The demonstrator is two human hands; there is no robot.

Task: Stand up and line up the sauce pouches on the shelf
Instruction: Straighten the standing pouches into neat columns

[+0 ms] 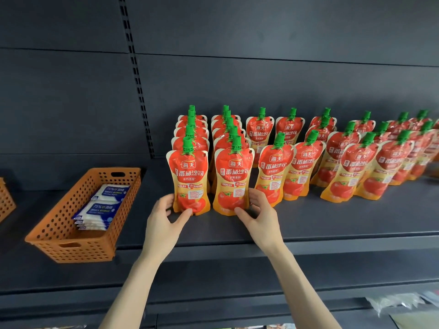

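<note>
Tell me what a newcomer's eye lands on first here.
Rows of red stand-up sauce pouches with green caps fill the dark shelf's middle and right. The left hand grips the leftmost front pouch, the right hand its neighbour. An orange perforated plastic basket of wipe packs sits further left.

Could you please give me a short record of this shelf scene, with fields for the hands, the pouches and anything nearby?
Left hand: grips base of leftmost front pouch
Right hand: grips base of second front pouch
Two left columns: upright, lined front to back
Other pouches: upright on the shelf, rows uneven
Nearby: orange basket with wipe packs, to the left
</note>
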